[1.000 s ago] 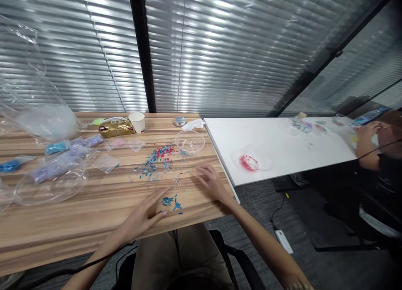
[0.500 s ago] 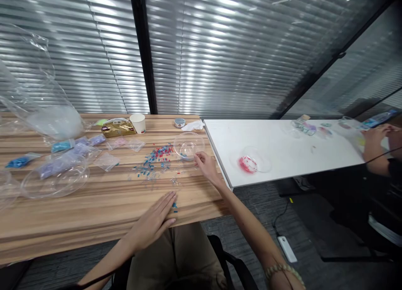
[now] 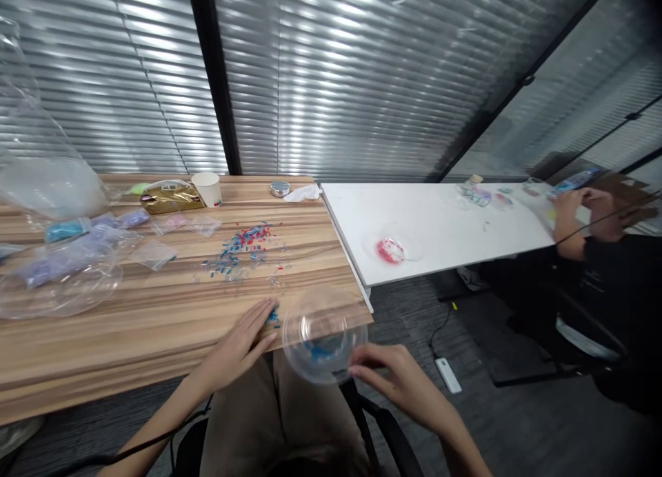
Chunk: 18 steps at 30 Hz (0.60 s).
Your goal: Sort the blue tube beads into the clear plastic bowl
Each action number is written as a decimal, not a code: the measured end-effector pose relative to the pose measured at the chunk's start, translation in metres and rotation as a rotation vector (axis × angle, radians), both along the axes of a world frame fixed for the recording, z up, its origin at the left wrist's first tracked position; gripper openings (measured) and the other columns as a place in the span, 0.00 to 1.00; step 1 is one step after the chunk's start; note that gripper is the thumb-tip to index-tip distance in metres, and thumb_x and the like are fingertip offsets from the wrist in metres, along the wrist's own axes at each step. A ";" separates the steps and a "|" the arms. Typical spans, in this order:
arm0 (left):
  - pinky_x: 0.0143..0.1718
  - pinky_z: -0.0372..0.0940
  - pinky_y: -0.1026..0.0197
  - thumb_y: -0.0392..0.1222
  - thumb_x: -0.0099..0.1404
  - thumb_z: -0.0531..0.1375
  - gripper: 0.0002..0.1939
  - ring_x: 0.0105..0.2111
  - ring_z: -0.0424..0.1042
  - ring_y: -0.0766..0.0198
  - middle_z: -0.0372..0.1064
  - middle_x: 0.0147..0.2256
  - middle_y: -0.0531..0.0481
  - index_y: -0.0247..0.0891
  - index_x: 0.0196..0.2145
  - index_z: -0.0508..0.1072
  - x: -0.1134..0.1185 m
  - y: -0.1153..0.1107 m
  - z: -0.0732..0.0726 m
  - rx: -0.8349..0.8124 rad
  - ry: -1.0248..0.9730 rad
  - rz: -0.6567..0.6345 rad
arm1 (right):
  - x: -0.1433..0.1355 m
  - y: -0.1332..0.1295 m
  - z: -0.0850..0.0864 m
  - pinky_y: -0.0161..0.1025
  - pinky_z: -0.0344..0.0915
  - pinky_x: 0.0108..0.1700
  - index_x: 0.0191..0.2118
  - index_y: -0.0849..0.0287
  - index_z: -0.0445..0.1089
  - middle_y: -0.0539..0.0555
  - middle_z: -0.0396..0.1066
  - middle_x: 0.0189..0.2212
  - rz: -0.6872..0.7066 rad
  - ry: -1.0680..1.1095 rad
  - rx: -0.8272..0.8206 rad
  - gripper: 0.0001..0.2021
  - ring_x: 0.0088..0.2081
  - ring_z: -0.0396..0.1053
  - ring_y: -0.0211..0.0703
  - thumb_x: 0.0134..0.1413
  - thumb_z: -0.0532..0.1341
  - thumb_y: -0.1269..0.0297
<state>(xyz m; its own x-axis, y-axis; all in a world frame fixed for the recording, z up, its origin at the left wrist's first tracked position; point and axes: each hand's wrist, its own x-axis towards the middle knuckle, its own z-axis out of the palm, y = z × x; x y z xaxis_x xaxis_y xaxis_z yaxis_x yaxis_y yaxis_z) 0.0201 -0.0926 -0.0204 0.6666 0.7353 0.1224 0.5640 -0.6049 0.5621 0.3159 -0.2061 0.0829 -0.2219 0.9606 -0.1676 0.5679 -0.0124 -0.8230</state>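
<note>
Pinched at its right rim by my right hand (image 3: 380,370), a clear plastic bowl (image 3: 325,336) hangs over the table's front edge, with blue pieces in its bottom. My left hand (image 3: 241,342) lies flat on the wooden table (image 3: 155,332), fingers extended, beside a small group of blue pieces (image 3: 273,316). Farther back, a scatter of red, blue and clear pieces (image 3: 241,249) covers part of the wood.
Bags of purple beads (image 3: 77,253), a clear lid-like dish, a gold packet (image 3: 172,196) and a paper cup (image 3: 207,189) stand left. On the white table (image 3: 439,222) is a dish of red pieces (image 3: 390,250). Another person (image 3: 594,256) sits far right.
My right hand has brought the clear bowl from the table's back right toward me, over the front edge. My left hand stays by the small blue group. The view has shifted slightly.
</note>
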 end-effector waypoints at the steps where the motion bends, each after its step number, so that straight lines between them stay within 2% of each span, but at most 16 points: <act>1: 0.63 0.52 0.48 0.51 0.72 0.49 0.31 0.65 0.49 0.55 0.46 0.66 0.47 0.44 0.67 0.44 0.003 0.001 0.000 0.010 0.003 -0.020 | -0.003 -0.012 -0.005 0.30 0.63 0.36 0.34 0.58 0.73 0.49 0.75 0.30 0.027 0.005 -0.051 0.11 0.33 0.72 0.38 0.60 0.60 0.57; 4: 0.63 0.52 0.48 0.52 0.72 0.49 0.30 0.64 0.50 0.55 0.48 0.66 0.47 0.43 0.67 0.47 0.010 0.004 0.001 0.046 0.017 -0.056 | -0.017 -0.037 -0.029 0.29 0.61 0.33 0.33 0.59 0.74 0.49 0.75 0.29 0.096 0.105 -0.186 0.10 0.31 0.72 0.38 0.56 0.63 0.57; 7: 0.64 0.52 0.49 0.52 0.72 0.49 0.28 0.64 0.51 0.55 0.50 0.65 0.45 0.41 0.66 0.51 0.014 0.006 -0.001 0.086 0.040 -0.075 | -0.029 -0.045 -0.057 0.29 0.60 0.30 0.33 0.60 0.74 0.49 0.75 0.27 0.085 0.169 -0.238 0.11 0.30 0.72 0.38 0.55 0.64 0.56; 10: 0.64 0.52 0.50 0.51 0.73 0.47 0.27 0.64 0.50 0.56 0.50 0.65 0.44 0.38 0.65 0.52 0.019 0.005 -0.003 0.134 0.061 -0.080 | -0.040 -0.036 -0.080 0.30 0.62 0.31 0.33 0.61 0.74 0.51 0.76 0.26 0.097 0.232 -0.265 0.13 0.29 0.73 0.40 0.56 0.63 0.55; 13: 0.64 0.52 0.50 0.49 0.74 0.46 0.26 0.65 0.50 0.57 0.50 0.65 0.43 0.37 0.65 0.53 0.028 0.002 -0.004 0.194 0.077 -0.079 | -0.050 -0.019 -0.096 0.32 0.64 0.33 0.32 0.61 0.74 0.52 0.77 0.26 0.101 0.260 -0.257 0.12 0.30 0.74 0.41 0.56 0.62 0.56; 18: 0.63 0.54 0.49 0.43 0.74 0.45 0.23 0.64 0.51 0.56 0.54 0.63 0.40 0.33 0.62 0.58 0.046 -0.013 -0.007 0.297 0.095 -0.054 | -0.062 -0.005 -0.113 0.32 0.61 0.33 0.29 0.60 0.73 0.50 0.75 0.25 0.038 0.145 -0.105 0.10 0.28 0.71 0.39 0.57 0.58 0.64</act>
<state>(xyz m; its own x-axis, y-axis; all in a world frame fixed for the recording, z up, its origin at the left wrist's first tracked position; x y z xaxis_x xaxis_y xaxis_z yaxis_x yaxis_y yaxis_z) 0.0659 -0.1056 -0.0273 0.7226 0.6398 0.2618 0.5678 -0.7653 0.3031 0.2538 -0.2107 -0.0304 -0.2871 0.9299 -0.2301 0.4451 -0.0832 -0.8916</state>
